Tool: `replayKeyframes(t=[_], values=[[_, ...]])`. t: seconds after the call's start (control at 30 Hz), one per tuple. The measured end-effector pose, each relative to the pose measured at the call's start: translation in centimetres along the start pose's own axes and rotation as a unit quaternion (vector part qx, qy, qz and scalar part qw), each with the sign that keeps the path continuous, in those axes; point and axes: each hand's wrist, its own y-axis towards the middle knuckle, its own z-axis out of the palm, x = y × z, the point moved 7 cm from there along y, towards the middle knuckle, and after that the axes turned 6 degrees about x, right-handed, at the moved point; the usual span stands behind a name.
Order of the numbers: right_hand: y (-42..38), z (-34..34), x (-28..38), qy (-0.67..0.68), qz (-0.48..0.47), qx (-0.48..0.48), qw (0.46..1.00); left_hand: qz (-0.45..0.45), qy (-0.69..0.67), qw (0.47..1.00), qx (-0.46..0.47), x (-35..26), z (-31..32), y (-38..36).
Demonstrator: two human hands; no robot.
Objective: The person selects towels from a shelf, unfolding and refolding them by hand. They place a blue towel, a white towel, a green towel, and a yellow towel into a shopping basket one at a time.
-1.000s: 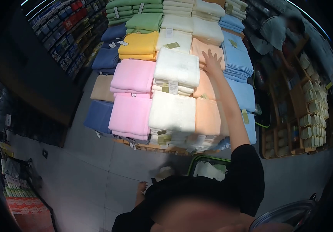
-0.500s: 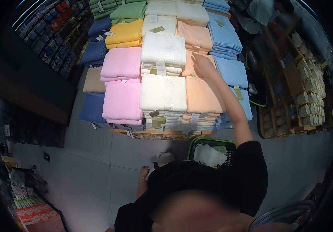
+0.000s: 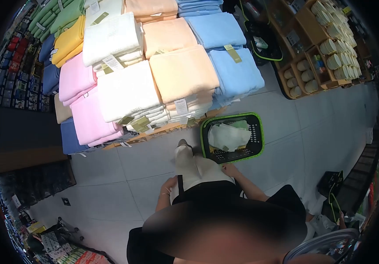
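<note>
My left hand (image 3: 168, 185) hangs beside my light trousers (image 3: 192, 167), its fingers loosely curled, close to a dark strap (image 3: 180, 182). My right hand (image 3: 230, 170) is low at my other thigh with its fingers bent inward; what they hold, if anything, I cannot make out. In this view it lies just below the near rim of a black shopping basket (image 3: 261, 132) with a bright green edge. White and pale green folded cloths (image 3: 227, 136) lie in that basket. Ahead stands a display of folded towels, including white (image 3: 128, 92), peach (image 3: 183, 72), pink (image 3: 93, 115) and blue ones (image 3: 235, 70).
Paper tags (image 3: 141, 124) hang from the towel stacks, above a wooden display edge (image 3: 154, 137). Wooden shelves (image 3: 306, 72) with cream cups stand at the right, near another green-edged basket (image 3: 266, 44). Grey tiled floor (image 3: 154, 165) runs between these and dark shelving (image 3: 26, 158) at left.
My right hand has come away from the peach towels down to my side. The view has turned, shifting the towels leftward and showing the whole basket.
</note>
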Motion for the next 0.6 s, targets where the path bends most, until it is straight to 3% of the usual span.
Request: replayKeyframes(t=[0.03,0.13,0.17,0.2,0.3,0.4,0.5,0.6], values=[[0.6,1.7,-2.7,-0.039,0.049,0.013,0.998,-0.075,0.006,0.997,0.026,-1.1,0.9,-1.7],[4.9,6.8,-11.4,-0.084,0.126,0.012,0.988,-0.040,0.103,0.989,0.098,-1.6,4.6,1.2],[5.0,5.7,-12.1,0.133,0.223,-0.034,0.965,-0.037,0.129,0.989,0.066,-1.0,5.5,2.2],[6.2,5.7,-12.8,0.243,0.247,-0.036,0.937,-0.033,0.154,0.987,0.033,-0.4,6.8,3.2],[10.0,5.2,-13.8,0.186,0.166,-0.131,0.960,-0.072,0.191,0.978,-0.036,0.1,9.2,4.4],[14.1,7.6,-16.4,-0.048,0.164,-0.015,0.985,-0.115,0.223,0.968,-0.034,0.2,11.1,4.6],[15.7,6.1,-16.8,0.048,0.245,-0.055,0.967,-0.129,0.240,0.962,0.014,1.3,13.2,5.8],[19.5,5.8,-17.8,0.088,0.199,-0.127,0.968,-0.116,0.253,0.960,0.025,3.6,15.0,7.9]])
